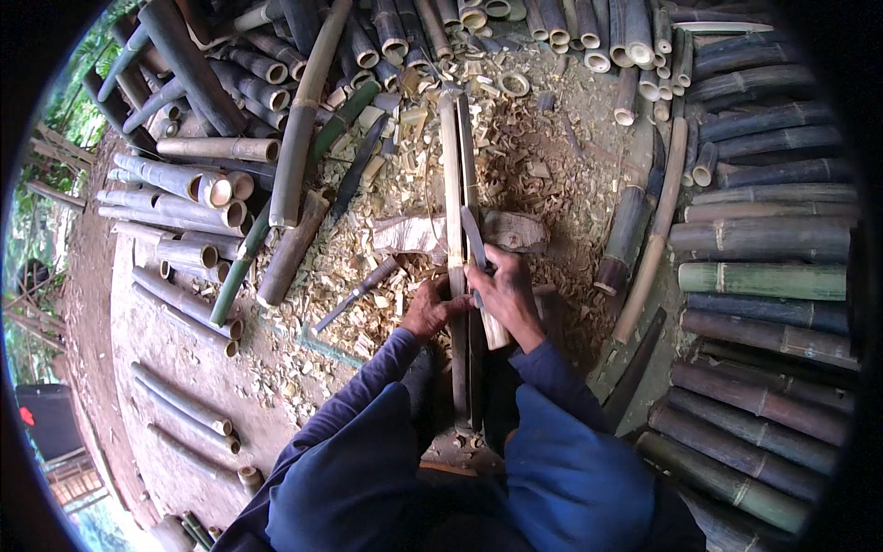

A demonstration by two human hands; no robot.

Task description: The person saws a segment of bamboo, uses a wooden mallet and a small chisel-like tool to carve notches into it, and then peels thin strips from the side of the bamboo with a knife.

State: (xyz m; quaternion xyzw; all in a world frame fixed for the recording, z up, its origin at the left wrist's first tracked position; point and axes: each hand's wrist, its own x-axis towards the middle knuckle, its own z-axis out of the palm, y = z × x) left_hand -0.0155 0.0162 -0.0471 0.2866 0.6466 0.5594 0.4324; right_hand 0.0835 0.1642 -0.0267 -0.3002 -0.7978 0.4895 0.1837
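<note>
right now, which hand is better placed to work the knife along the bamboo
The right hand, probably: it holds the knife, blade over the bamboo, while the left hand is on the bamboo itself.

The person is wearing long, dark navy sleeves (552, 375), while loose, brighter blue cloth (354, 465) is covering both knees.
</note>
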